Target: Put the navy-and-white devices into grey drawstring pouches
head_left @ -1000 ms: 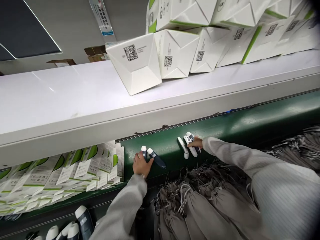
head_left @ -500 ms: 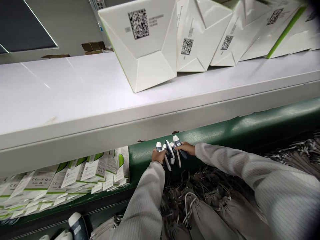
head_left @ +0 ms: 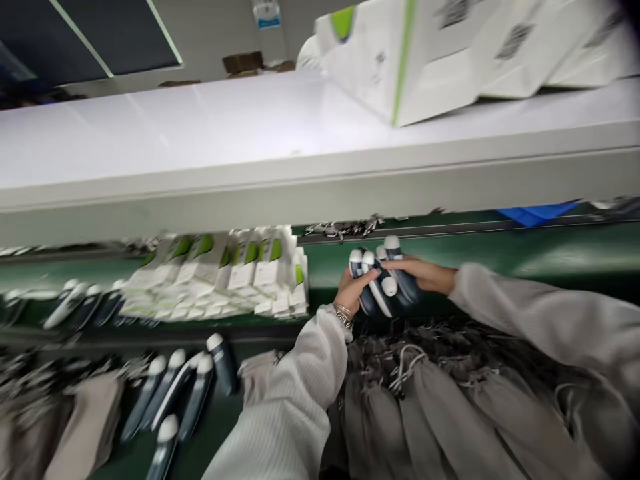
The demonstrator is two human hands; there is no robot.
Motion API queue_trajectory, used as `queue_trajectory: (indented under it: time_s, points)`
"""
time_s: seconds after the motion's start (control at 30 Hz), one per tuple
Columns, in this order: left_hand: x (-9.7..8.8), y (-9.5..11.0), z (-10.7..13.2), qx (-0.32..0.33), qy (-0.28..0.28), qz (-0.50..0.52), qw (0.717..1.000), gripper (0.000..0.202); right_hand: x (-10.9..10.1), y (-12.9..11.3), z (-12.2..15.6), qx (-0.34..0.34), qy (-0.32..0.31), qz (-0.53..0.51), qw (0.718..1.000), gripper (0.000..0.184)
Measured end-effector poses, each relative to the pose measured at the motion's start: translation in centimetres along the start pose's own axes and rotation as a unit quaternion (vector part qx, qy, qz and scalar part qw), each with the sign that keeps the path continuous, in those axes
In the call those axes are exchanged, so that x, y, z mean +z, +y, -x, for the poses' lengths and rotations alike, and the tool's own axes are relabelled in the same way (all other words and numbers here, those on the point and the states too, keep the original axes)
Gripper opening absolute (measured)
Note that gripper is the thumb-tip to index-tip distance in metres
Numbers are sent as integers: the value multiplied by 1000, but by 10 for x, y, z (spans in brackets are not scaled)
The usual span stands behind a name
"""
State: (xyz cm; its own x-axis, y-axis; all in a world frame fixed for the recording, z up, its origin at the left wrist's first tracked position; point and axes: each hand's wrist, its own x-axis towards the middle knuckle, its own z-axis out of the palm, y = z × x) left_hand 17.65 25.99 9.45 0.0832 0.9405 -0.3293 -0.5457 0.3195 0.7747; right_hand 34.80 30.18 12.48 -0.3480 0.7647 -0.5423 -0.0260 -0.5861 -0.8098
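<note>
**Over green surface [head_left: 475, 245]: navy/white units [head_left: 389, 287], 2-handed grip**

L hand [head_left: 349, 291] closed on units at cluster's L side; R hand [head_left: 426, 272] closed on units at R side. Units sit side by side btwn hands. White/green cartons [head_left: 205, 277] stacked to L; grey drawstring bags [head_left: 443, 397] nearer wearer.

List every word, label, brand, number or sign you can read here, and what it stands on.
No text is legible:
White boxes above: dark printed blocks, too blurred.
Wall sign: too small and blurred.
Lower white boxes: small print, unreadable.
Held navy-and-white devices: no readable markings.
</note>
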Motion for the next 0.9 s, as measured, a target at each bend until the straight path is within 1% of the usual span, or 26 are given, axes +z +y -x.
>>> queue_trajectory:
  time_s: [0.1, 0.17, 0.23, 0.3, 0.4, 0.47, 0.5, 0.57, 0.63, 0.7, 0.77, 0.8, 0.83, 0.87, 0.9]
  points:
    - [-12, 32, 57, 29, 8, 16, 999, 59, 46, -23, 44, -13, -15, 63, 998, 37]
    - [-27, 49, 104, 56, 16, 21, 998, 59, 85, -27, 73, -7, -21, 87, 996, 47]
    - [-46, 62, 154, 79, 31, 16, 996, 57, 128, -19, 96, 2, -42, 102, 994, 55]
    - [-70, 72, 203, 91, 55, 0, 994, 58, 173, -3, 114, 2, -80, 111, 991, 58]
    - [-116, 84, 268, 90, 83, -35, 992, 63, 239, 30, 129, -3, -122, 101, 987, 56]
    - [-155, 91, 304, 77, 100, -57, 990, 63, 283, 58, 133, 13, -133, 64, 989, 53]
    - [-178, 93, 319, 64, 114, -66, 989, 63, 304, 74, 133, 30, -138, 37, 989, 52]
    - [-230, 98, 344, 34, 157, -96, 982, 64, 345, 112, 130, 71, -145, -20, 987, 47]
    - [-290, 102, 363, 16, 222, -172, 960, 65, 382, 156, 121, 95, -138, -66, 984, 42]
    - [-352, 108, 376, 16, 288, -286, 914, 63, 416, 203, 109, 98, -102, -82, 987, 41]
    - [-407, 114, 383, 11, 324, -349, 879, 61, 443, 246, 95, 80, -38, -59, 994, 40]
    - [-430, 118, 384, 7, 337, -373, 864, 60, 454, 264, 88, 68, -7, -40, 997, 41]
    - [-449, 121, 383, 2, 346, -394, 851, 59, 463, 279, 82, 54, 22, -22, 998, 41]
    - [-464, 123, 381, 0, 352, -418, 837, 58, 471, 291, 76, 40, 48, -7, 998, 44]
    - [-475, 125, 378, -1, 353, -442, 824, 57, 477, 299, 70, 25, 69, 3, 997, 47]
